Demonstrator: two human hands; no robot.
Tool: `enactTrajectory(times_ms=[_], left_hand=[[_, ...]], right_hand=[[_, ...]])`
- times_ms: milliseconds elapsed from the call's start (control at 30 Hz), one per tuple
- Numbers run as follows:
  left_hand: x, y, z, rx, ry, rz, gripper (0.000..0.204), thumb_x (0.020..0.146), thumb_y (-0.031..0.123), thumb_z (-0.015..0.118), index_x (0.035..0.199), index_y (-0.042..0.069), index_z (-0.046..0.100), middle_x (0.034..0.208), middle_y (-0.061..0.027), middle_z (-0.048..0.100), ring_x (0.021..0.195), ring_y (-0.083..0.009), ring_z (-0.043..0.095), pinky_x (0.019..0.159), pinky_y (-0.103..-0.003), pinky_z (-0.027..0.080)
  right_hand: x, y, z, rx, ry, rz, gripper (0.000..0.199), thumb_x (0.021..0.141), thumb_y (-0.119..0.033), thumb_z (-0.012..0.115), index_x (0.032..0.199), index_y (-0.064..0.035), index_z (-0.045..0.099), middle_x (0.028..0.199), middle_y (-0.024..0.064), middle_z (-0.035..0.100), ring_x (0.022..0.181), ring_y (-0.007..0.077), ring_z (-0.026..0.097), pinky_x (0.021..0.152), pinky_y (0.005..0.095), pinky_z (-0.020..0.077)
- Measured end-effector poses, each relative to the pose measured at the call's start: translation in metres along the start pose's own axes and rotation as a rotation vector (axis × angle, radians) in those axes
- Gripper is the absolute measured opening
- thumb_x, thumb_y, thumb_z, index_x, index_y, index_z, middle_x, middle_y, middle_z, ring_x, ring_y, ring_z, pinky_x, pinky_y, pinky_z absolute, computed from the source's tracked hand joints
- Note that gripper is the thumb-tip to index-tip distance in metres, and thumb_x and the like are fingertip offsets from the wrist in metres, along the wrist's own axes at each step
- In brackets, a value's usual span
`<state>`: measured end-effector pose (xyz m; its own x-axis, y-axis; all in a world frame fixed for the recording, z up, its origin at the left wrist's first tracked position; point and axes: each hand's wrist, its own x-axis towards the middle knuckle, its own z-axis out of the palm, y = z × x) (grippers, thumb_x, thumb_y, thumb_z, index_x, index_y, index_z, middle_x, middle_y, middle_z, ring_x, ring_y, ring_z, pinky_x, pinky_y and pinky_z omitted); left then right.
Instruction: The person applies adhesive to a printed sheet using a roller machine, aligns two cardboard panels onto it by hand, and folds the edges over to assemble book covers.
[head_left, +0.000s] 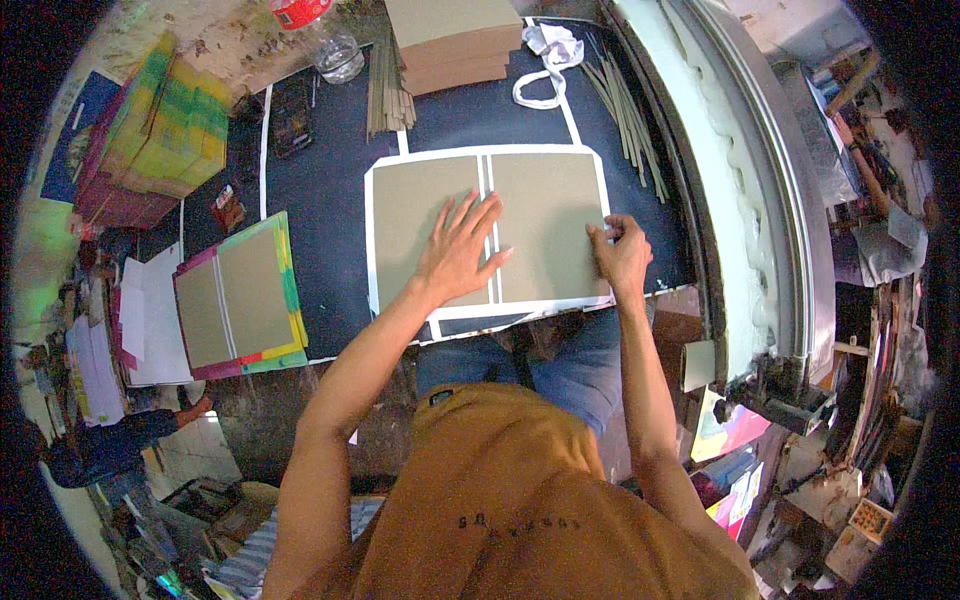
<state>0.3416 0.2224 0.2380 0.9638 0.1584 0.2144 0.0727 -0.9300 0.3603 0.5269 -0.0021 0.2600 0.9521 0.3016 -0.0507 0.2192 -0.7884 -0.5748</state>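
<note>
A hardcover book case point(545, 200), two grey-brown boards with a thin spine strip between them on a white-edged sheet, lies flat on the dark table in front of me. My left hand point(460, 250) rests palm down across the left board and the spine, its fingers outstretched. At the right edge of the case, the fingers of my right hand point(625, 255) are bent inward and close on the white margin, with the thumb over the board. Further left lies a second case point(232, 300) with colourful edges, on top of other sheets.
Behind the case stand a stack of grey boards point(455, 45), thin board strips point(388, 95) and a plastic bottle point(338, 55). A white rag point(550, 60) and more strips point(625, 115) lie at right, beside a long metal machine edge point(770, 190). Colourful stacks point(165, 135) stand far left.
</note>
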Motion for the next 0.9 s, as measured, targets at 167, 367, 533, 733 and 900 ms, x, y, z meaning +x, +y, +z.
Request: enactTrajectory(times_ms=[167,367,533,733,900], left_hand=[[0.000,-0.002,0.003,-0.005,0.023,0.009,0.072,0.098,0.049,0.058,0.151,0.004,0.043,0.163,-0.0103,0.035,0.152,-0.0347,0.028,0.124,-0.058,0.021],[-0.003,-0.002,0.004,0.003,0.013,-0.004,0.071,0.097,0.049,0.059,0.151,0.005,0.044,0.164,-0.0083,0.034,0.152,-0.0342,0.027,0.124,-0.058,0.020],[-0.002,-0.002,0.004,0.008,0.004,-0.003,0.073,0.095,0.048,0.061,0.151,0.005,0.043,0.163,-0.0093,0.035,0.151,-0.0355,0.028,0.124,-0.057,0.021],[0.003,0.002,0.004,0.067,-0.039,-0.021,0.073,0.096,0.047,0.060,0.152,0.005,0.042,0.163,-0.0105,0.036,0.151,-0.0346,0.029,0.124,-0.057,0.020],[0.006,0.003,0.001,0.042,-0.002,0.024,0.073,0.095,0.046,0.062,0.152,0.004,0.042,0.162,-0.0102,0.037,0.150,-0.0349,0.031,0.124,-0.057,0.019]], right_hand=[[0.002,-0.004,-0.002,-0.022,0.006,0.010,0.049,0.080,-0.039,0.084,0.115,-0.0088,0.066,0.092,0.0086,0.075,0.090,0.0317,0.072,0.089,0.0546,0.0451],[0.001,-0.001,0.001,0.009,-0.011,-0.003,0.052,0.080,-0.038,0.084,0.119,-0.0101,0.064,0.089,0.0073,0.075,0.088,0.0314,0.072,0.088,0.0581,0.0437],[-0.003,-0.008,-0.004,-0.068,-0.061,0.043,0.058,0.081,-0.038,0.082,0.125,-0.0080,0.060,0.107,0.0121,0.073,0.107,0.0333,0.067,0.092,0.0584,0.0432],[-0.034,-0.061,0.045,-0.214,0.144,-0.404,0.074,0.088,-0.041,0.072,0.150,-0.0107,0.046,0.154,0.0226,0.042,0.141,0.0418,0.041,0.111,0.0582,0.0359],[-0.031,-0.060,0.078,-0.234,0.179,-0.384,0.078,0.096,-0.055,0.058,0.157,-0.0106,0.040,0.163,0.0233,0.032,0.151,0.0415,0.029,0.120,0.0583,0.0240]])
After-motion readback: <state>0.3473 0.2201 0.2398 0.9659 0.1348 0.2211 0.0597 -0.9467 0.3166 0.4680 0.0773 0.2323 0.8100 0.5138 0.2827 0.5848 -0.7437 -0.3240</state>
